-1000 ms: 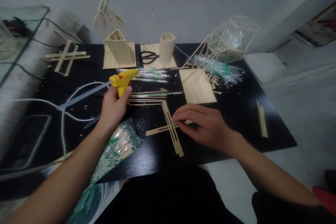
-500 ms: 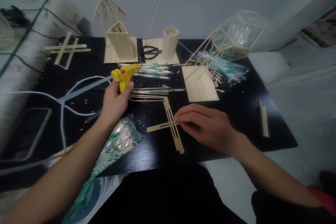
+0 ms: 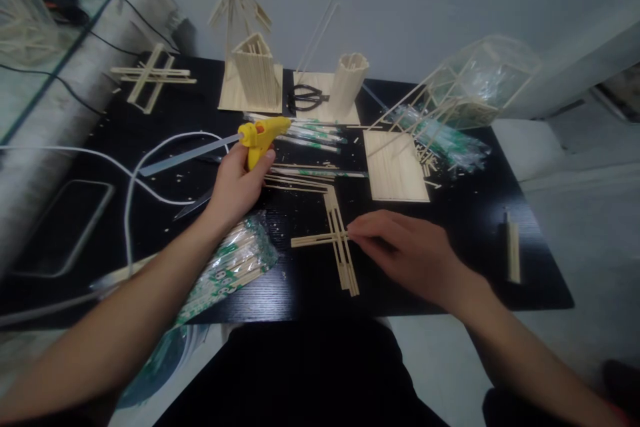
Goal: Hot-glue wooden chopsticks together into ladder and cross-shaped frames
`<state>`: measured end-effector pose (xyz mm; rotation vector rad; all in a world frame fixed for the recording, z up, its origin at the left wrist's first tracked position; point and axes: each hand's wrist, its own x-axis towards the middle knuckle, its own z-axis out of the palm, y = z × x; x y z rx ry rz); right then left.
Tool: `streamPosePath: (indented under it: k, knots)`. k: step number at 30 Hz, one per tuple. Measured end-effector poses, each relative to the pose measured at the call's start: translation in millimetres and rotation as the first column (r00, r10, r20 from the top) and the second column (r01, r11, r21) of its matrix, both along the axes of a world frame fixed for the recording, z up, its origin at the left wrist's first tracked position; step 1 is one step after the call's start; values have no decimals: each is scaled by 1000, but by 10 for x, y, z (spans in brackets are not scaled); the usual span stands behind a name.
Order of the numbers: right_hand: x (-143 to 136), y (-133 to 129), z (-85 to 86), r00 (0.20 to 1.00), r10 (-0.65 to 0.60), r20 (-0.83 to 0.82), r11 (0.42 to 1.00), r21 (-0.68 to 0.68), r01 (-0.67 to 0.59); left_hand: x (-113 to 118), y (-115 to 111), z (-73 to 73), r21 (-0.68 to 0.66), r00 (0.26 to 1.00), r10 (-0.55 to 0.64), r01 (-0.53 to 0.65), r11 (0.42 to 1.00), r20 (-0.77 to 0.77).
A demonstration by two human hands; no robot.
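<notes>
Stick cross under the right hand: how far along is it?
Done: the stick cross already lies assembled on the black table, and a similar cross sits at the far left. In hand: the right hand pins its arm; the left hand holds the yellow glue gun away from it. Left: no glue visible at the joint.

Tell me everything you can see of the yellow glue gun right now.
The yellow glue gun is small, plastic-looking, with an orange trigger. The left hand holds it by the handle above the black table, nozzle aimed right toward the wrapped sticks. A long translucent glue stick juts from its back, slanting down-left. A white cord loops on the table nearby; whether it joins the gun is unclear.
</notes>
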<state>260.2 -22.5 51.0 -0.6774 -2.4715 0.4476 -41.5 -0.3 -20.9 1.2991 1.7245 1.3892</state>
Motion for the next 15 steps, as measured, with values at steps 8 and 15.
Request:
streamPosePath:
  k: [8, 15]
  knots:
    - [80, 74, 69, 920, -345, -186, 922, -247, 296, 9, -17, 56, 4, 998, 0, 0, 1000, -62]
    - [174, 313, -74, 641, -643, -420, 635, -760, 138, 38, -32, 92, -26, 992, 9, -6, 1000, 124]
